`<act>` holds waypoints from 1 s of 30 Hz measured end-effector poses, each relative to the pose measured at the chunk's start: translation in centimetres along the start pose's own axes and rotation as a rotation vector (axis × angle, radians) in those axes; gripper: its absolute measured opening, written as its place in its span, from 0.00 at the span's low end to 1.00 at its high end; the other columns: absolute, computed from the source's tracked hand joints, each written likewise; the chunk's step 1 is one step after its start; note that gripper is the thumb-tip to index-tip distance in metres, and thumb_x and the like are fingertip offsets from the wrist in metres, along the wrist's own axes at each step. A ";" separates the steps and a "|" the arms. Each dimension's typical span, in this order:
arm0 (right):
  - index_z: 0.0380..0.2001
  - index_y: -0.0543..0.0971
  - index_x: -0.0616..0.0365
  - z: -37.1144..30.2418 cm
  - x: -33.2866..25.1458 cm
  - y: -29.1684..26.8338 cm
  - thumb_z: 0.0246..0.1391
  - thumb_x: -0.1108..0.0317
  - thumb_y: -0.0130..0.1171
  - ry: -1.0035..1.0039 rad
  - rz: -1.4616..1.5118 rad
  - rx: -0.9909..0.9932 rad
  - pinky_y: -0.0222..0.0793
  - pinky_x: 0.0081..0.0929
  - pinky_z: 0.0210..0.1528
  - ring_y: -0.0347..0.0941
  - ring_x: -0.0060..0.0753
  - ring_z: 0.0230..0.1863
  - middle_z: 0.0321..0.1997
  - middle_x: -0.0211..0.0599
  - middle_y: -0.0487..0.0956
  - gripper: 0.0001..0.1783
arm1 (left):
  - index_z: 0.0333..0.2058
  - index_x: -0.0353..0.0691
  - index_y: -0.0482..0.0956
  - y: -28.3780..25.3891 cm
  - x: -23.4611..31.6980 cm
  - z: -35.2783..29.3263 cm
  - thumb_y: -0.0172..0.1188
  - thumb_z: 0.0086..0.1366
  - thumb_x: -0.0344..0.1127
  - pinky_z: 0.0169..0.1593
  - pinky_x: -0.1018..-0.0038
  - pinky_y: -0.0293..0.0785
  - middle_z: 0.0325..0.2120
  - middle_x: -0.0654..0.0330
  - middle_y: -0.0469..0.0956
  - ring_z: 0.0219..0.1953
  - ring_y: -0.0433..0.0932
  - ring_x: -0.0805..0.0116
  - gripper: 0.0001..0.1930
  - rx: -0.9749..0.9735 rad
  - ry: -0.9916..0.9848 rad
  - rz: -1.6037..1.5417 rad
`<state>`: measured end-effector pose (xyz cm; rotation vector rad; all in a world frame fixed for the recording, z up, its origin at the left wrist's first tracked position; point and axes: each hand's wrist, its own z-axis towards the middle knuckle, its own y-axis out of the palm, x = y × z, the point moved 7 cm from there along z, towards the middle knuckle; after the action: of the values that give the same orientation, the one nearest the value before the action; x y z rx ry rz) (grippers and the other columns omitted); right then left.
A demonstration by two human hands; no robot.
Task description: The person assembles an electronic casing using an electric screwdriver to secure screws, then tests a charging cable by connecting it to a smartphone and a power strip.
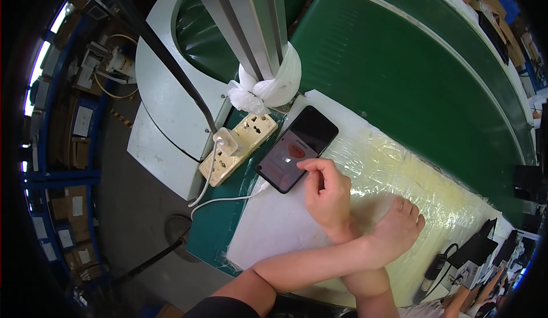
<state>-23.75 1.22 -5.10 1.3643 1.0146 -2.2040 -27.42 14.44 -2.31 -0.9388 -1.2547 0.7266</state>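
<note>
My forearms cross, the left one lying over the right. My right hand (pixel 328 198) is at the lower edge of a black smartphone (pixel 299 147), its bent index finger at the lit screen and the thumb apart from it. The phone lies tilted on a pale board (pixel 274 227) wrapped in clear plastic. Farther right, my left hand (pixel 397 229) is curled into a loose fist over the yellowish part of the wrap, and nothing shows in it. A white cable (pixel 222 200) runs to the phone's lower left end; whether it is plugged in there I cannot tell.
Left of the phone lies a cream power strip (pixel 251 132) with a white plug adapter (pixel 228 142). Behind it a metal post (pixel 251 27) stands with a white plastic bag (pixel 282 84) tied round it. A green conveyor belt (pixel 394 61) curves along the far side. Shelves line the left.
</note>
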 end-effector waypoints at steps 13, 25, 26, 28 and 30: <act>0.37 0.71 0.63 0.2 -0.1 -0.7 0.57 0.85 0.49 -0.009 0.047 0.135 0.63 0.14 0.22 0.67 0.14 0.21 0.42 0.40 0.83 0.07 | 0.50 0.28 0.73 0.0 0.0 -0.1 0.54 0.58 0.33 0.57 0.54 0.64 0.43 0.46 0.76 0.50 0.71 0.50 0.21 0.010 -0.002 -0.020; 0.39 0.71 0.63 0.3 -0.2 -0.8 0.58 0.84 0.49 -0.018 0.036 0.149 0.63 0.15 0.23 0.66 0.14 0.23 0.46 0.41 0.81 0.08 | 0.49 0.31 0.74 -0.1 0.0 0.0 0.54 0.58 0.34 0.56 0.56 0.65 0.41 0.49 0.76 0.48 0.72 0.52 0.20 0.007 -0.008 0.018; 0.39 0.71 0.63 0.4 -0.3 -0.7 0.58 0.84 0.49 -0.010 0.051 0.139 0.62 0.15 0.24 0.66 0.14 0.23 0.46 0.41 0.80 0.08 | 0.49 0.31 0.74 -0.1 0.0 -0.1 0.54 0.58 0.34 0.56 0.56 0.65 0.41 0.49 0.76 0.48 0.72 0.52 0.20 0.005 -0.006 0.016; 0.39 0.71 0.63 0.4 -0.1 -0.7 0.58 0.84 0.49 0.004 0.062 0.135 0.62 0.15 0.24 0.65 0.14 0.23 0.46 0.41 0.80 0.08 | 0.48 0.32 0.75 0.0 -0.1 -0.1 0.55 0.58 0.35 0.55 0.56 0.65 0.40 0.50 0.76 0.47 0.72 0.53 0.20 0.018 -0.018 0.025; 0.40 0.71 0.63 0.3 0.3 -0.5 0.58 0.84 0.49 0.020 0.073 0.084 0.62 0.16 0.23 0.63 0.14 0.23 0.47 0.41 0.80 0.08 | 0.49 0.33 0.75 0.2 -0.1 0.0 0.55 0.58 0.35 0.55 0.56 0.64 0.40 0.50 0.76 0.47 0.72 0.53 0.20 0.016 -0.011 0.019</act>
<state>-24.36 1.32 -5.08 1.4385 0.8735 -2.2065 -27.45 14.46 -2.55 -0.9360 -1.2492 0.7563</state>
